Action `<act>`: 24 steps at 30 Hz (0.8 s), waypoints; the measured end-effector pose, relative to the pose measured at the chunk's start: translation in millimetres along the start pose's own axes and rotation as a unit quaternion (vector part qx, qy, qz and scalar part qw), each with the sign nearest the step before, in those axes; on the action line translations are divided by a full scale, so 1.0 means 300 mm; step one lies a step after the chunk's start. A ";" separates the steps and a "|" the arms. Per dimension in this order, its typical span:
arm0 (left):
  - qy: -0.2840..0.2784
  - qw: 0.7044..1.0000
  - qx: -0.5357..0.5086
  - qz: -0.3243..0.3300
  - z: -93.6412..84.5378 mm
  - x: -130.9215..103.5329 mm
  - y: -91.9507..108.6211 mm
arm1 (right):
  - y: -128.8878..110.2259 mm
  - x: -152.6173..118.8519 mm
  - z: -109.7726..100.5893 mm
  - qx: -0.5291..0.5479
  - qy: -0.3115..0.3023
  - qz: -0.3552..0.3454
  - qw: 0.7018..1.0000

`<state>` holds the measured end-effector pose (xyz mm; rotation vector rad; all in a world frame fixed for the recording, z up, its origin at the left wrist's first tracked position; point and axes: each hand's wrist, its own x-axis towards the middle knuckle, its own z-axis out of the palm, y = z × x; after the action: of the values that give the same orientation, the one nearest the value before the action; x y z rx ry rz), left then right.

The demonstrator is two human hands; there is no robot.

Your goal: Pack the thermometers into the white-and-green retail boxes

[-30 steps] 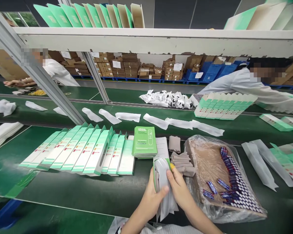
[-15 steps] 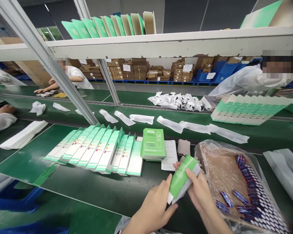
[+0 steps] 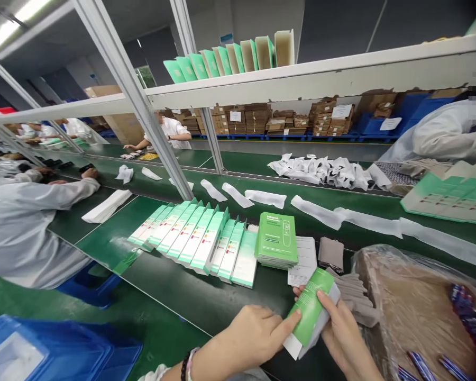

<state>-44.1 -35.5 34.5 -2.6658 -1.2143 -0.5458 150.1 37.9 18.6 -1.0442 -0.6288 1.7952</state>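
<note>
Compared with the picture of one second ago, the folded green booklet [image 3: 311, 307] is turned in the hands, so that its printed green side now faces up and the white pouch [image 3: 324, 320] lies under it and at its right edge. The view also swings, and a co-worker in a white coat [image 3: 19, 227] and a blue stool [image 3: 93, 286] come in more fully at the left. The right hand [image 3: 343, 328] grasps the booklet together with the pouch, with its thumb on top and its fingertips showing at the far left edge. The left hand [image 3: 257, 330] has its index finger laid on the lower part of the booklet; whether its other fingers also grip, I cannot tell. The booklet is held tilted above the dark table [image 3: 206, 296], in front of a printed sheet [image 3: 302, 259] and a stack of green booklets [image 3: 276, 238]. To the left of this stack stands a leaning row of white-and-green boxes [image 3: 190, 233]. Just beside the right hand lie folded grey pouches [image 3: 357, 299], and further right is a plastic-lined carton [image 3: 408, 317] with blue batteries [image 3: 420, 365].
</note>
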 end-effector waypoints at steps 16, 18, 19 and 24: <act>-0.046 0.790 -0.096 -0.604 -0.431 -0.457 -0.912 | -0.025 -0.004 -0.055 0.017 0.036 0.052 0.998; -0.056 0.795 -0.108 -0.594 -0.426 -0.457 -0.910 | -0.018 -0.003 -0.053 0.014 0.047 0.060 0.997; -0.059 0.798 -0.108 -0.590 -0.424 -0.453 -0.904 | -0.016 -0.004 -0.051 0.013 0.047 0.066 0.997; -0.035 0.807 -0.061 -0.587 -0.425 -0.401 -0.882 | -0.027 -0.021 -0.038 0.006 0.032 0.048 0.998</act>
<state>-349.3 17.4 103.6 -1.6658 -2.8513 -0.6381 165.0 35.5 21.4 -1.1361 -0.5374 1.8382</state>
